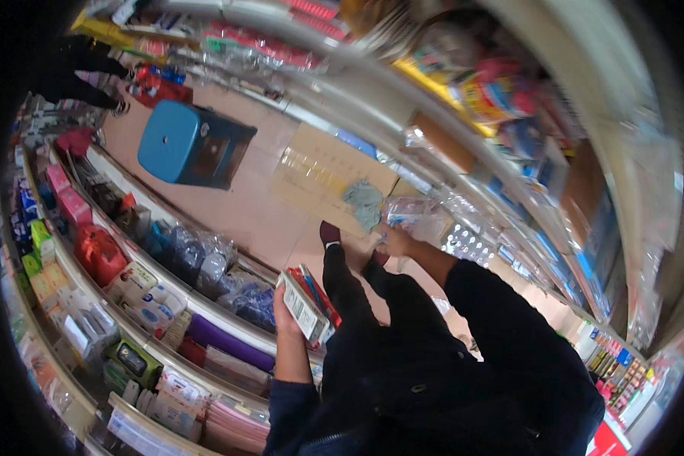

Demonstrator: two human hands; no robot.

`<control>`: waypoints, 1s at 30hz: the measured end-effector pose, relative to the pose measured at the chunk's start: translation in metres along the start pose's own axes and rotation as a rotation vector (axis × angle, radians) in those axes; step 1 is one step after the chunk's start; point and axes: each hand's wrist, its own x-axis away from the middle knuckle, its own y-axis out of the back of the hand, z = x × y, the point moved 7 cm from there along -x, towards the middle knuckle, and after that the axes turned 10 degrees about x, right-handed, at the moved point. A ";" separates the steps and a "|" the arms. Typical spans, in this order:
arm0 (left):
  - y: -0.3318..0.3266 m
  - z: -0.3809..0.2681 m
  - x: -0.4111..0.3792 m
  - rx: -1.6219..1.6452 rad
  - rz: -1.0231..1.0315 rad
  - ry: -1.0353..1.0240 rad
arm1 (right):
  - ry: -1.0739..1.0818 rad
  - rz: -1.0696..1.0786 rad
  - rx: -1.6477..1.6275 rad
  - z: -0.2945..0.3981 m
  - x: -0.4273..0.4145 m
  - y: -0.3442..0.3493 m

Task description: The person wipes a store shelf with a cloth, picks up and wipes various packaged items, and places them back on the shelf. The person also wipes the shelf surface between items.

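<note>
My left hand (288, 314) grips a small stack of flat boxed packages (306, 305), white and red, held near my left thigh beside the shelves. My right hand (396, 240) reaches forward over the aisle, shut on a crumpled grey-green cloth (365, 203). The cloth hangs above a flattened cardboard sheet (310, 171) on the floor. Just beyond the right hand lies a clear plastic-wrapped package (415, 214). Both my feet stand on the floor below.
A blue plastic stool (171, 142) stands ahead in the aisle. Stocked shelves (176, 290) run along the left, with tissue packs and a red bag (98, 253). More shelves (370, 85) line the right. Another person's legs (94, 77) show at the far upper left.
</note>
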 end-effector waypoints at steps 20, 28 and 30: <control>-0.033 -0.024 0.037 -0.161 -0.056 -0.064 | 0.431 0.160 -0.440 0.034 0.102 0.086; -0.201 -0.056 0.006 -0.515 0.350 0.027 | 0.694 -0.788 -0.351 0.150 0.542 0.320; -0.245 -0.045 0.022 -0.584 0.389 0.028 | 0.508 -1.137 -0.227 0.151 0.625 0.340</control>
